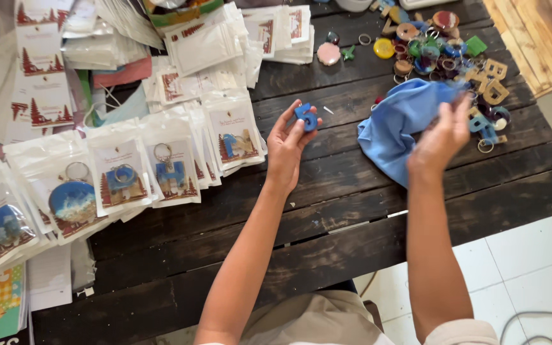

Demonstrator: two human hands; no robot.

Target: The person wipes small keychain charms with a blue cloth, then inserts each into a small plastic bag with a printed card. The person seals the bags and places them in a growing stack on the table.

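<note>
My left hand [287,145] is raised over the dark wooden table [327,211], pinching a small blue number-shaped keychain piece [306,117] between thumb and fingers. My right hand [442,137] is blurred and rests on a crumpled blue cloth [398,121] at the right of the table; whether it grips the cloth is unclear. Just beyond the cloth lies a heap of loose keychain pieces [445,54]: round resin discs, metal rings, wooden and blue letter shapes.
Rows of clear plastic bags with packed keychains [122,176] cover the left half of the table. More stacks of bagged cards [225,38] lie at the back. Pale floor tiles [525,255] show at the right, past the table edge.
</note>
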